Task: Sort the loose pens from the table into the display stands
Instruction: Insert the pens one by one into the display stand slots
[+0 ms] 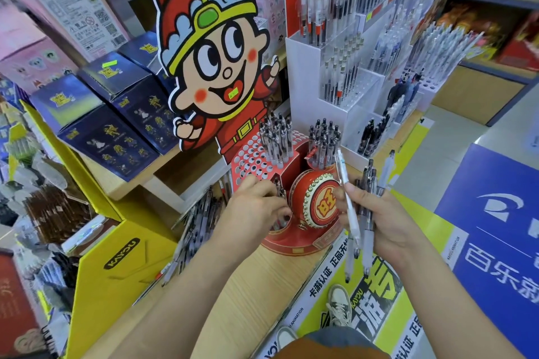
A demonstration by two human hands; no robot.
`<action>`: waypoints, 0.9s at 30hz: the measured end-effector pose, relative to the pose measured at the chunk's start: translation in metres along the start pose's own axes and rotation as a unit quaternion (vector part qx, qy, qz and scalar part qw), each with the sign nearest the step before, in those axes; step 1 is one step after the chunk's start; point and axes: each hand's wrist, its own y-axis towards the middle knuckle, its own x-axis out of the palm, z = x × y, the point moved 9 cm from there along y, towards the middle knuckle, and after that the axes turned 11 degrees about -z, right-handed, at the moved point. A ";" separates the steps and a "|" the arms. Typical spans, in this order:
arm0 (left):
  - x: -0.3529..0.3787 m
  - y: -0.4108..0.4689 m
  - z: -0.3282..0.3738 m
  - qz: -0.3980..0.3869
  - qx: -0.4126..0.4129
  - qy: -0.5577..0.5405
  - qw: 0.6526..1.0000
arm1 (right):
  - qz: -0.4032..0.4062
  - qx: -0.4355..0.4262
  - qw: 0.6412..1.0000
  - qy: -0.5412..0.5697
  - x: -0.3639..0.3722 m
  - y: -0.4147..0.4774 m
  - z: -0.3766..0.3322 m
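While right fingers clasp pens, left fingers pinch a pen.

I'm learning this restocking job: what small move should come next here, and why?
Probably lower the pen that the left hand pinches into the red stand and let go. The pen is upright at the stand's front, many holes are empty, and the right hand grips a bundle of pens to place.

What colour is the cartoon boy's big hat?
The hat is red, with a yellow band and a green oval; the head view shows it best.
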 end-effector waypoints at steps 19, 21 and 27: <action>-0.039 0.004 -0.006 0.078 -0.053 -0.110 0.989 | -0.060 0.041 0.972 -0.225 0.038 0.004 0.011; -0.069 0.007 0.002 0.150 -0.052 -0.204 0.966 | -0.077 0.058 0.963 -0.253 0.039 0.003 0.013; -0.056 0.047 0.047 -0.047 0.017 -0.133 0.990 | -0.141 0.095 0.930 -0.325 0.049 0.005 0.026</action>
